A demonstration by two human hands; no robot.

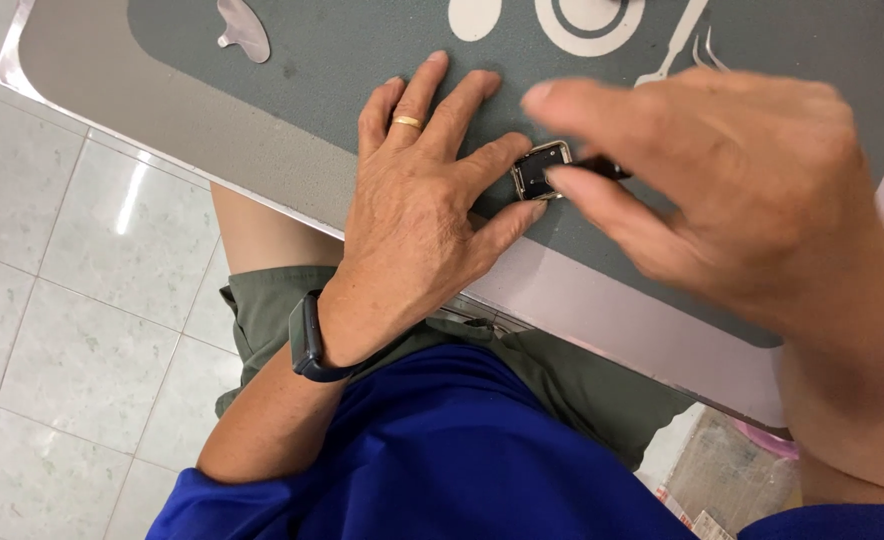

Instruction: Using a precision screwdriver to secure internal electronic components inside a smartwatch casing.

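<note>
Pinning a small square metal case (pixel 540 170) with spread left hand (pixel 417 215), blurred right hand (pixel 722 190) seemingly pinching a dark, mostly hidden tool (pixel 602 166)

Small square part (pixel 540 170) on mat (pixel 292 90), between left hand (pixel 417 215) and right hand (pixel 732 190)

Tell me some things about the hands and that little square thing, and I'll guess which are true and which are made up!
1. The left hand lies flat on the grey mat, fingers beside the small square metal case. True.
2. The left hand wears a gold ring. True.
3. The right hand rests on the person's knee. False: it is above the mat, holding a dark tool at the case.
4. The wristband is on the right wrist. False: it is on the left wrist.
5. The person's shirt is red. False: it is blue.
</note>
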